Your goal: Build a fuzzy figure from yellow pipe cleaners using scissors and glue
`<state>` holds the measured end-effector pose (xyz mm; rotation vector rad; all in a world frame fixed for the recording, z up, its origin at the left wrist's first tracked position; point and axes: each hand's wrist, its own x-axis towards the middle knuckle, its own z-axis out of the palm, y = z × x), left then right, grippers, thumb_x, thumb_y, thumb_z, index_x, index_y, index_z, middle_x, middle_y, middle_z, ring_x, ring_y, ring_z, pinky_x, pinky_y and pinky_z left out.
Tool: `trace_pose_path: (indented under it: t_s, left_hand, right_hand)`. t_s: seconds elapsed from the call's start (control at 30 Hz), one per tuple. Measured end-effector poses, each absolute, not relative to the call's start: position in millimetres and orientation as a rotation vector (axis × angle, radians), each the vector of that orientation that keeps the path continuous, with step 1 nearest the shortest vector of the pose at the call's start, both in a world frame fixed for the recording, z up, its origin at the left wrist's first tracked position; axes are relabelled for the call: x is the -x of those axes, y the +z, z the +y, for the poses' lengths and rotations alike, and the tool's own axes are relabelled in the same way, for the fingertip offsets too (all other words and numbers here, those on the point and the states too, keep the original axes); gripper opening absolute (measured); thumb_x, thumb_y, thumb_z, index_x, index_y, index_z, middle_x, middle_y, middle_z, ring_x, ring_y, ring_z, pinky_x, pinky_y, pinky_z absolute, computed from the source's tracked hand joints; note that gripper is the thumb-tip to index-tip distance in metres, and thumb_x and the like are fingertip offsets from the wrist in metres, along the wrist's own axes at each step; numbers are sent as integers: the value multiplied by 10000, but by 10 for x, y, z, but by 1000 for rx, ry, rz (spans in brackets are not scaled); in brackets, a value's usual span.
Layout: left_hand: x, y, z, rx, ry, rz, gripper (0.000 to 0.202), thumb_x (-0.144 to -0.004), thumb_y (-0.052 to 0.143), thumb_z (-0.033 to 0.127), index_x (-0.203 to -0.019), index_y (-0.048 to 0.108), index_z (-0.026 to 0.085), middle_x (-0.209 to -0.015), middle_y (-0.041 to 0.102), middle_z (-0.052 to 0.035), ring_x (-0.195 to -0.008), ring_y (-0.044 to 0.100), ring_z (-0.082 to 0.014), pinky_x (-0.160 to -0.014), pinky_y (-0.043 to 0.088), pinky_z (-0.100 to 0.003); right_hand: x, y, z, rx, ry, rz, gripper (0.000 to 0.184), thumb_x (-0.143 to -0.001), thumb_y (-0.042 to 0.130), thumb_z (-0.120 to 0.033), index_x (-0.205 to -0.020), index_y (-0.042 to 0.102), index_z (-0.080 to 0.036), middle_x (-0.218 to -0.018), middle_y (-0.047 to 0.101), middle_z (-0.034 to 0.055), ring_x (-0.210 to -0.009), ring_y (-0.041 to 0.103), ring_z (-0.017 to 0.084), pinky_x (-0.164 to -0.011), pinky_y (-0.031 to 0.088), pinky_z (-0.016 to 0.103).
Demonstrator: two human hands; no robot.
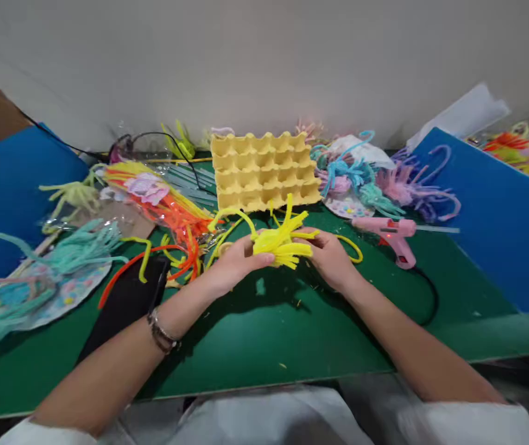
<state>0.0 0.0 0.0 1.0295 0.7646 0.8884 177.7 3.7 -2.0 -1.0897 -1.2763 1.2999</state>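
A bundle of bright yellow pipe cleaners [278, 241] is held above the green table [264, 346], its loose ends fanned out to the right and one curved stem reaching left. My left hand [241, 262] is closed around its left end, with the thumb pressed on the front. On the right side, my right hand [332, 256] has its fingers behind the fanned ends; they are mostly hidden, so I cannot tell whether they grip. More yellow pipe cleaners [350, 247] lie behind and beside my hands.
A yellow egg-crate tray [264, 170] stands behind my hands. To the right lies a pink glue gun [392, 235] with its cord. Orange pipe cleaners [172, 207], a black phone-like slab [128, 309] and teal bundles [74, 253] are at left. Blue panels [491, 235] flank the table.
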Motion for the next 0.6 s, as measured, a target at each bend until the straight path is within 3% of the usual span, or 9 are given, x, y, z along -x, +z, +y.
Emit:
trace_pose_path:
  t_s: [0.13,0.3,0.43,0.6]
  left_hand:
    - [-7,5,2,-997,920,720,671,-443,789,515,-949,596,119,-963,679,-78,-918,621,-243,-786,491,-329]
    - [25,-13,4,-1012,933,674,673,-486,781,494,-1018,577,137,-1089,638,-101,-1010,586,-279,-801,487,-354]
    - [41,-66,23,-1024,942,737,766,-455,796,489,-1090,543,143,-1175,593,-122,-1108,524,-319,-892,446,-406]
    - [40,-101,43,-1040,954,729,799,-468,794,471,-1141,518,140,-1197,582,-128,-1161,488,-321,-1006,354,-435]
  right_hand:
    - [-1788,6,2,1072,1306,-1273,221,-596,715,-378,-734,686,-209,-729,686,-7,-683,605,138,-693,455,285]
    - [-1804,96,-35,864,1463,-1197,278,-602,731,-386,-843,688,-255,-887,703,-4,-818,642,160,-751,481,284]
    - [-1797,133,-51,782,1555,-1124,295,-626,705,-409,-868,686,-240,-840,703,7,-771,641,150,-745,485,282]
    - [-1804,136,-14,800,1501,-1025,290,-601,699,-332,-875,671,-240,-800,670,-11,-692,597,114,-710,478,264]
